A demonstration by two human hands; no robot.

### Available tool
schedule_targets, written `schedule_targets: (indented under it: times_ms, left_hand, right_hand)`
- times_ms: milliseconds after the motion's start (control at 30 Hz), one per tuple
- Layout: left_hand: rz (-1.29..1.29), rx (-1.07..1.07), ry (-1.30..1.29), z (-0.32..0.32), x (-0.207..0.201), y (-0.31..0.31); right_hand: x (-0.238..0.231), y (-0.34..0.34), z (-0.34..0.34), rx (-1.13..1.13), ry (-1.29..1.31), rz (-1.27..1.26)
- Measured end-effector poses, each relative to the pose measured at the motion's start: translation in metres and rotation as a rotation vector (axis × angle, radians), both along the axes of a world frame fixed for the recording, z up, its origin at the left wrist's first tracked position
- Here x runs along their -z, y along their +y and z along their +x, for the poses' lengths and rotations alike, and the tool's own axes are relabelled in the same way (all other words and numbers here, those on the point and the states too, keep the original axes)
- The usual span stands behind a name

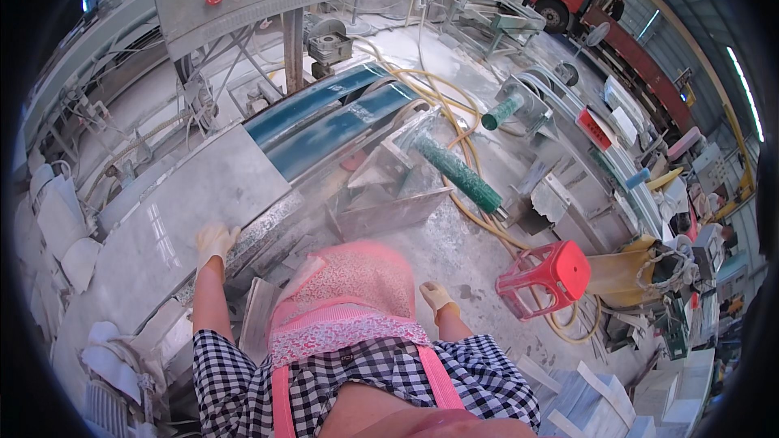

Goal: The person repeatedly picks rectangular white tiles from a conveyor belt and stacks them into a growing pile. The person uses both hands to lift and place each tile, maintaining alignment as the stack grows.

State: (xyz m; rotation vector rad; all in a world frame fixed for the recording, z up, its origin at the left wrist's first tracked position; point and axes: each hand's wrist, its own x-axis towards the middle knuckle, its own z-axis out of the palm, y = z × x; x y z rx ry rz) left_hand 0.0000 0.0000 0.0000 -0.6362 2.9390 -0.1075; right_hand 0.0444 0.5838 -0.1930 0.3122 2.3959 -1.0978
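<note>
clearly the left hand (pixel 216 240) presses flat, unclenched, on the near edge of the grey stone slab (pixel 174 211), whose long axis runs away toward the blue conveyor (pixel 329 118); the right hand (pixel 436 297) hangs apart, seemingly empty.

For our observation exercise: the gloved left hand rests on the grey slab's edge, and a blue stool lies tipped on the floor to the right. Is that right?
Not quite. The stool is red, not blue, as the head view shows. The rest stands: the gloved left hand rests on the slab edge.
</note>
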Motion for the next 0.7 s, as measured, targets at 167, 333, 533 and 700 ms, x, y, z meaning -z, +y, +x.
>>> schedule_targets:
  times_ms: [167,333,533,700]
  left_hand:
    - [-0.017,0.011,0.018,0.0,-0.004,0.005]
    - [-0.023,0.03,0.003,-0.002,-0.002,0.003]
    - [-0.023,0.038,0.01,-0.003,0.0,0.003]
    - [-0.007,0.052,0.025,-0.004,-0.001,0.004]
  right_hand:
    - [0.007,0.003,0.002,0.009,0.013,-0.009]
    - [0.013,0.002,0.002,0.014,0.012,-0.033]
    - [0.003,-0.001,0.004,0.027,0.028,-0.004]
    - [-0.009,-0.005,0.006,0.071,-0.017,-0.019]
